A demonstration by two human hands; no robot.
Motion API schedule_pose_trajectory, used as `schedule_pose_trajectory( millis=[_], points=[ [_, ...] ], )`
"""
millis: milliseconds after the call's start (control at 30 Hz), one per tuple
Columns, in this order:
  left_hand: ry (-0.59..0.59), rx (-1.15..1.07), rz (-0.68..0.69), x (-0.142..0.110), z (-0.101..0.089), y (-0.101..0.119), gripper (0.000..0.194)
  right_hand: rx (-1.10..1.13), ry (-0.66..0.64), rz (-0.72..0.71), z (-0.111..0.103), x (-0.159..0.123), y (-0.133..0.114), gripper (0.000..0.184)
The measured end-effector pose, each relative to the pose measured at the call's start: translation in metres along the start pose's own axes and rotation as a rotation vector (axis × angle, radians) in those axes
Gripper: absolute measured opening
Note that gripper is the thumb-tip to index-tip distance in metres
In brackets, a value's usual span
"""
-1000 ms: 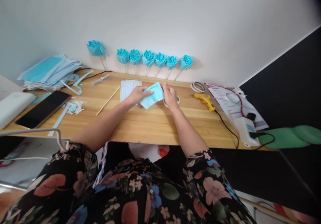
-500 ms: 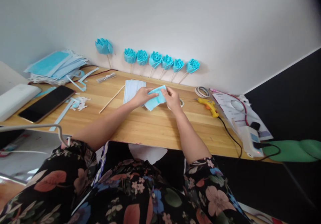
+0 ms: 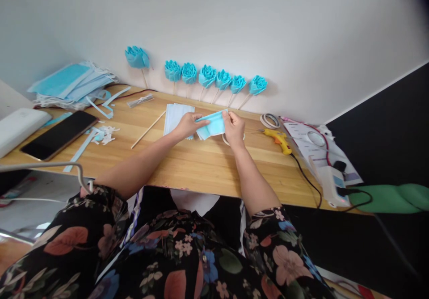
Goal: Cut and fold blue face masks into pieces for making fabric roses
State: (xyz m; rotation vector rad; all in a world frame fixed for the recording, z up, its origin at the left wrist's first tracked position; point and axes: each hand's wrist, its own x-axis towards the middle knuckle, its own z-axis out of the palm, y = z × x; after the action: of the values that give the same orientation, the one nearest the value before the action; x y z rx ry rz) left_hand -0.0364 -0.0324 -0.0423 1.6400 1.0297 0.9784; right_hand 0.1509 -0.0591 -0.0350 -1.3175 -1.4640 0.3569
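Observation:
Between my hands, above the desk, is a light-blue piece of face mask fabric [image 3: 213,125]. My left hand [image 3: 187,126] pinches its left end, the thumb lying along the upper edge. At the upper right corner my right hand [image 3: 234,128] grips it between thumb and fingers. A flat stack of pale mask pieces [image 3: 177,116] lies behind my left hand, partly covered by it. Left of that stack rests a thin wooden stick [image 3: 148,129]. A tape roll [image 3: 226,140] shows partly beneath my right hand.
Several blue fabric flowers on sticks [image 3: 207,76] lean against the wall. A yellow glue gun [image 3: 278,141], another tape roll [image 3: 270,121] and a power strip [image 3: 332,187] are on the right. Masks [image 3: 69,84], a phone [image 3: 60,135] and fabric scraps [image 3: 104,134] lie on the left.
The fabric piece has turned nearer level and its lower edge has risen. My right hand has shifted slightly right and up, keeping its grip. The view has moved a little.

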Motion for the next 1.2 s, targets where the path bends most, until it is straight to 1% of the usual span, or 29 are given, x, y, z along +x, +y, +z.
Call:
schedule_pose_trajectory(
  millis=[100, 167, 267, 400, 500, 700, 900, 1100, 1200],
  points=[
    [0.101, -0.102, -0.012, 0.003, 0.0, -0.003, 0.031, 0.049, 0.053, 0.038, -0.001, 0.003, 0.008, 0.056],
    [0.146, -0.2, -0.017, 0.003, 0.0, -0.002, 0.026, 0.067, 0.067, 0.052, 0.0, 0.004, 0.013, 0.056],
    [0.184, -0.333, -0.034, 0.004, -0.002, 0.002, 0.022, 0.088, 0.08, 0.047, 0.001, 0.005, 0.018, 0.056],
    [0.209, -0.38, -0.057, 0.005, -0.005, 0.005, 0.016, 0.097, 0.09, 0.037, 0.001, 0.004, 0.017, 0.056],
    [0.189, -0.422, -0.085, 0.005, -0.005, 0.006, 0.013, 0.059, 0.092, 0.02, 0.001, 0.004, 0.014, 0.057],
    [0.087, -0.516, -0.163, 0.003, 0.001, 0.007, 0.015, 0.03, 0.089, -0.008, 0.001, 0.003, 0.013, 0.059],
    [0.065, -0.565, -0.128, 0.002, -0.001, 0.007, 0.013, 0.011, 0.09, -0.005, 0.0, 0.003, 0.013, 0.059],
    [-0.014, -0.576, -0.119, 0.001, 0.0, 0.007, 0.035, 0.011, 0.097, -0.007, -0.001, 0.002, 0.013, 0.058],
    [-0.066, -0.57, -0.096, 0.001, 0.0, 0.006, 0.039, 0.01, 0.085, 0.006, -0.001, 0.002, 0.012, 0.057]
  ],
)
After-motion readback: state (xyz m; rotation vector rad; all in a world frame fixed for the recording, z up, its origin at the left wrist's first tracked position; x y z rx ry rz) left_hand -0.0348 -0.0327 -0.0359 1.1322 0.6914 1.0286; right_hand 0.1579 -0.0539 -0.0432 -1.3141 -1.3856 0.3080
